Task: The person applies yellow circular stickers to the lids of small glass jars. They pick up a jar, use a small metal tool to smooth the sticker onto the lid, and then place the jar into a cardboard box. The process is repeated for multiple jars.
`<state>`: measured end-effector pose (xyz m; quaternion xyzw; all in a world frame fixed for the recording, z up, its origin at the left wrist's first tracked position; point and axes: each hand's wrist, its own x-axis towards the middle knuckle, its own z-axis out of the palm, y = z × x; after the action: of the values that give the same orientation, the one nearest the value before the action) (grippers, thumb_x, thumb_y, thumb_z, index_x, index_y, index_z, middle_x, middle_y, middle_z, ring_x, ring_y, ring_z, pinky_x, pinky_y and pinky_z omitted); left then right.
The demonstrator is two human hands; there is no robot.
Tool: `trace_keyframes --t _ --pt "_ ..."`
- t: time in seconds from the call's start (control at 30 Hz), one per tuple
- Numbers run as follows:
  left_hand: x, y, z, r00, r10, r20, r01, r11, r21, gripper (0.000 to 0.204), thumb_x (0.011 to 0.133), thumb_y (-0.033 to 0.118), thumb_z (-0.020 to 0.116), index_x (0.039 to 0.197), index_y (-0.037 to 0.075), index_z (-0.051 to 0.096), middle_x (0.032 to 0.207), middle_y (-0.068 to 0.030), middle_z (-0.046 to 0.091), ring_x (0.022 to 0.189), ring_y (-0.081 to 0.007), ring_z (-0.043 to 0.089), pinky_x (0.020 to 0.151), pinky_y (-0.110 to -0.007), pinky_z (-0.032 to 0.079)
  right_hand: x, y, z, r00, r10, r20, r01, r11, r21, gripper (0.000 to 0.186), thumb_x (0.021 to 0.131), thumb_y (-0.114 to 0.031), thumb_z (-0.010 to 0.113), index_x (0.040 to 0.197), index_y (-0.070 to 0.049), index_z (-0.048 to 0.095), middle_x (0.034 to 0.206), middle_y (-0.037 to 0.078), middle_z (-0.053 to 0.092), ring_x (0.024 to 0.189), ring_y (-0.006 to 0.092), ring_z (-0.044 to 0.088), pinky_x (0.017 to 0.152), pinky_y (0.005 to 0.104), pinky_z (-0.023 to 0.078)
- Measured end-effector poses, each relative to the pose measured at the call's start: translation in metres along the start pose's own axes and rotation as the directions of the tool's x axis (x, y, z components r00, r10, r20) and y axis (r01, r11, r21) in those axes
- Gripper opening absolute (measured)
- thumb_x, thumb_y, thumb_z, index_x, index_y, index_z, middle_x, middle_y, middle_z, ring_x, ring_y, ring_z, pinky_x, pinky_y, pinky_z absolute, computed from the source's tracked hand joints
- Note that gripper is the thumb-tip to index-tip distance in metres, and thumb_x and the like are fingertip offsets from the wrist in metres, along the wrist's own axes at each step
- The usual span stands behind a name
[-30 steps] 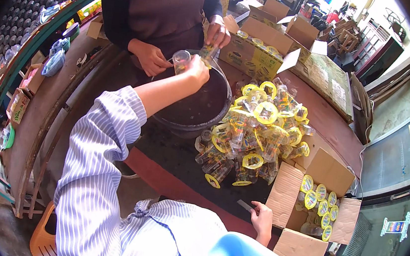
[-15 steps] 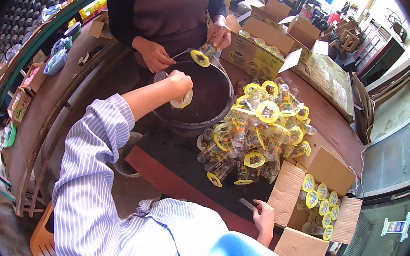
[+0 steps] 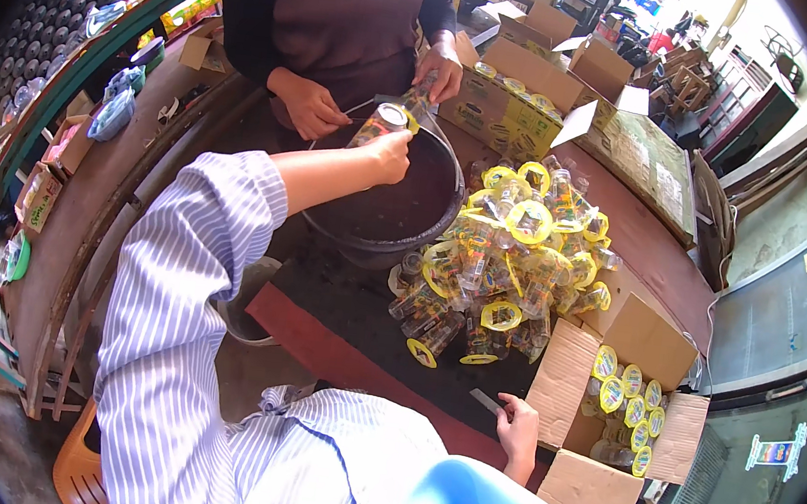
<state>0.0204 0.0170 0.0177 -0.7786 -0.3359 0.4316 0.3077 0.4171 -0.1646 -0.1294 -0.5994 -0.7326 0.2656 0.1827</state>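
Note:
My left hand [image 3: 391, 156] is closed around a clear plastic cup [image 3: 375, 129] with a printed label, tilted with a pale round end upward. It is above the far part of a black bucket [image 3: 379, 247]. Beside the heap, my right hand [image 3: 517, 425] grips a flat grey strip [image 3: 484, 400], which looks like a blade or scraper. Across from me, a person's hand [image 3: 440, 67] holds another clear cup [image 3: 421, 101] close to mine. That person's other hand [image 3: 311, 106] pinches a thin rod or the bucket's wire handle; I cannot tell which.
A heap of clear cups with yellow rims [image 3: 530, 222] lies on the table right of the bucket. An open cardboard box [image 3: 567, 382] with upright cups stands near my right hand. Another box of cups [image 3: 482, 113] is at the back. A pale bucket [image 3: 250, 310] sits below the table edge.
My left hand has risen from inside the bucket's rim and moved right, turning the cup so its pale end faces up. The other person's cup has tilted. My right hand stays put.

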Motion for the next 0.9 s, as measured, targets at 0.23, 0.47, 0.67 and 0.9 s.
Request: trace_keyframes --t 0.23,0.47,0.67,0.9 --pt "0.01 -0.004 -0.007 0.99 -0.024 0.137 0.027 0.999 -0.018 0.019 0.078 0.022 0.049 0.084 0.016 0.066 0.086 0.0003 0.064 0.081 -0.0161 0.058 0.077 -0.038 0.03 0.001 -0.001 0.0 1.0 -0.003 0.003 0.003 1.0 0.007 0.024 0.066 -0.001 0.061 0.09 -0.003 0.061 0.065 0.012 0.057 0.055 0.0203 0.053 0.054 0.0299 0.043" --pt "0.0 -0.04 -0.023 0.975 -0.22 -0.018 0.217 0.971 -0.103 0.007 0.066 0.019 0.059 0.071 0.016 0.063 0.071 0.0007 0.063 0.07 -0.0138 0.059 0.08 -0.035 0.03 -0.001 0.0 -0.002 1.0 -0.003 -0.012 0.003 1.0 0.011 0.025 0.066 0.0 0.061 0.09 -0.003 0.061 0.065 0.012 0.056 0.056 0.0207 0.053 0.054 0.0299 0.043" --pt "-0.004 0.006 0.022 0.989 -0.116 0.094 0.134 0.965 -0.226 0.008 0.058 0.019 0.065 0.066 0.019 0.063 0.066 0.0037 0.061 0.067 -0.0125 0.059 0.069 -0.034 0.034 0.004 0.002 0.002 0.999 -0.028 0.021 0.027 1.0 0.008 0.024 0.065 0.0 0.058 0.089 -0.005 0.061 0.067 0.013 0.057 0.059 0.0243 0.055 0.057 0.0325 0.044" --pt "-0.011 -0.036 0.011 0.901 -0.411 -0.138 0.27 0.78 -0.564 0.023 0.054 0.018 0.068 0.075 0.013 0.061 0.078 -0.0021 0.061 0.078 -0.019 0.059 0.074 -0.038 0.037 0.001 -0.003 -0.004 1.0 0.009 0.003 -0.009 1.0 0.016 0.023 0.065 -0.001 0.058 0.088 -0.005 0.061 0.068 0.014 0.057 0.062 0.0262 0.056 0.06 0.0342 0.044"
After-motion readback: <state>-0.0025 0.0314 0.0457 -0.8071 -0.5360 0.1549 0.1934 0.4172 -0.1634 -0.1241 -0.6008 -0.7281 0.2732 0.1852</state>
